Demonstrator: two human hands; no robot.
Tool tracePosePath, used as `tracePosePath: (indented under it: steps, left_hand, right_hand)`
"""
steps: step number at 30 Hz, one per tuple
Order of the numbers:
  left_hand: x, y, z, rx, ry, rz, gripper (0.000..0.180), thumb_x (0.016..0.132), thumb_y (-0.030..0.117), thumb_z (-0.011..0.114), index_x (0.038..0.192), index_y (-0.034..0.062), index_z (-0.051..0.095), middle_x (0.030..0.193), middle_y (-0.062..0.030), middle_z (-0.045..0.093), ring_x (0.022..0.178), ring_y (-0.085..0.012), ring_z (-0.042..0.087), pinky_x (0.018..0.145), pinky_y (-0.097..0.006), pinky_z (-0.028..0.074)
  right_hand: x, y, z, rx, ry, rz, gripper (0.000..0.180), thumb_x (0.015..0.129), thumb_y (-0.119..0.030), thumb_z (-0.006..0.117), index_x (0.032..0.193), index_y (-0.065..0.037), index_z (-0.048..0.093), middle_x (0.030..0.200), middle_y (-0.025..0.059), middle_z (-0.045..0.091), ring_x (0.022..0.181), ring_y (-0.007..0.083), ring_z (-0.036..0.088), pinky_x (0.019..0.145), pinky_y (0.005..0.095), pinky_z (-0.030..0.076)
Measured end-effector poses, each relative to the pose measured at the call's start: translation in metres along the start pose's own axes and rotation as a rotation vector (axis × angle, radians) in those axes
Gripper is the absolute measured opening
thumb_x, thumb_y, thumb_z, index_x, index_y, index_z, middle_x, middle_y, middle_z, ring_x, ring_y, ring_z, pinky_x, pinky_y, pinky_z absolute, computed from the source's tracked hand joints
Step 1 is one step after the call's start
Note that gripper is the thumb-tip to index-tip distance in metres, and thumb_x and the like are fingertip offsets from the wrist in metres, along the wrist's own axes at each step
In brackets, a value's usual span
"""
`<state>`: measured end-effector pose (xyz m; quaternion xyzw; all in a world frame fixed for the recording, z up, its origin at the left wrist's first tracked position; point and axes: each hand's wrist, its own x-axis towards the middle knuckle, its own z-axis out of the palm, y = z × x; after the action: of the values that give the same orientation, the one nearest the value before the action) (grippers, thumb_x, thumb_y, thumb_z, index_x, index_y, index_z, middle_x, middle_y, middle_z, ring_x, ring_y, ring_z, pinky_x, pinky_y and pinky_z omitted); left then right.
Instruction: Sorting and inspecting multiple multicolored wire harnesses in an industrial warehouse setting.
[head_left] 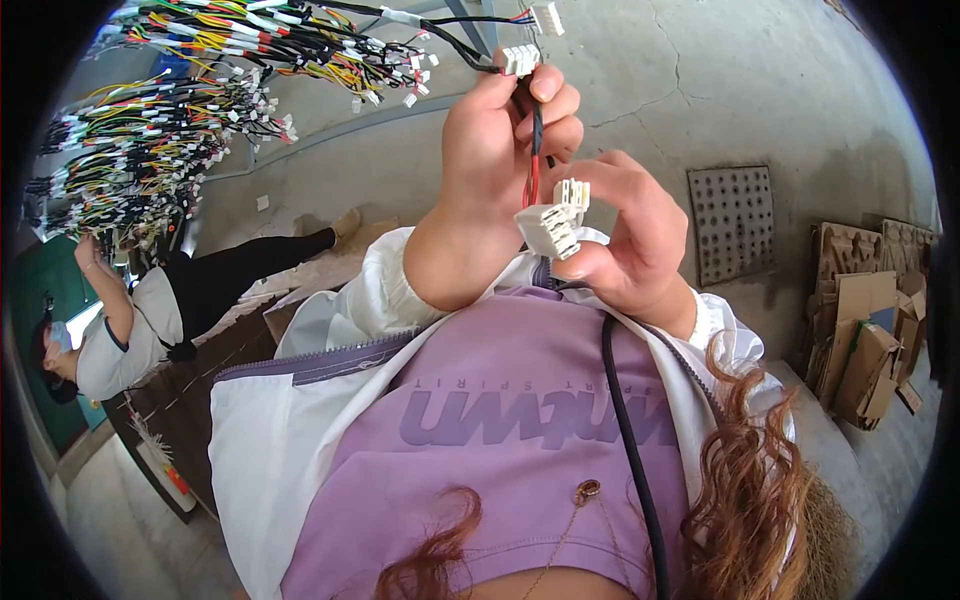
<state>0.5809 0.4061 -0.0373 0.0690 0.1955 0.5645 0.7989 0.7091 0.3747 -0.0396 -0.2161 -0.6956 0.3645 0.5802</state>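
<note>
My left hand (485, 150) is raised in front of my chest, its fingers closed around a wire harness just below a white multi-pin connector (520, 61). Black-sleeved wires (537, 130) run down from it and turn red lower down. They end at a white plug housing (549, 231), with a smaller white connector (573, 193) right beside it. My right hand (640, 230) pinches these lower connectors between thumb and forefinger. Another white connector (547, 18) with thin coloured wires hangs free above my left hand. Parts of the wires are hidden behind my left fingers.
Large bundles of coloured wire harnesses (170, 130) hang at the upper left. Below them another person (130, 340) reaches up to the bundles. Flattened cardboard (860, 330) leans at the right, near a dark perforated panel (732, 222). A black cord (630, 440) hangs down my front.
</note>
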Motion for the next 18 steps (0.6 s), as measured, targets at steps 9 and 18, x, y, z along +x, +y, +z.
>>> tracePosePath:
  steps: [9, 18]
  left_hand:
    - [0.0021, -0.0001, -0.0024, -0.167, -0.094, -0.070, 0.018, 0.091, 0.014, 0.034, 0.089, 0.0041, 0.049, 0.073, -0.0040, 0.041, 0.051, -0.0088, 0.029, 0.039, -0.019, 0.025]
    - [0.0057, 0.0020, 0.0048, 0.058, 0.029, -0.078, 0.027, 0.090, 0.024, 0.030, 0.073, 0.0088, 0.044, 0.059, 0.0027, 0.032, 0.049, -0.0073, 0.023, 0.043, -0.021, 0.023]
  right_hand:
    - [0.0001, 0.0020, -0.0007, -0.012, 0.021, 0.006, 0.046, 0.062, -0.034, 0.074, 0.088, 0.001, 0.057, 0.069, 0.0080, 0.055, 0.057, 0.0171, 0.053, 0.051, 0.0248, 0.043]
    - [0.0034, 0.0060, -0.0013, -0.054, 0.020, -0.034, 0.047, 0.060, -0.035, 0.074, 0.086, 0.000, 0.056, 0.068, 0.0071, 0.055, 0.055, 0.0162, 0.053, 0.049, 0.0239, 0.042]
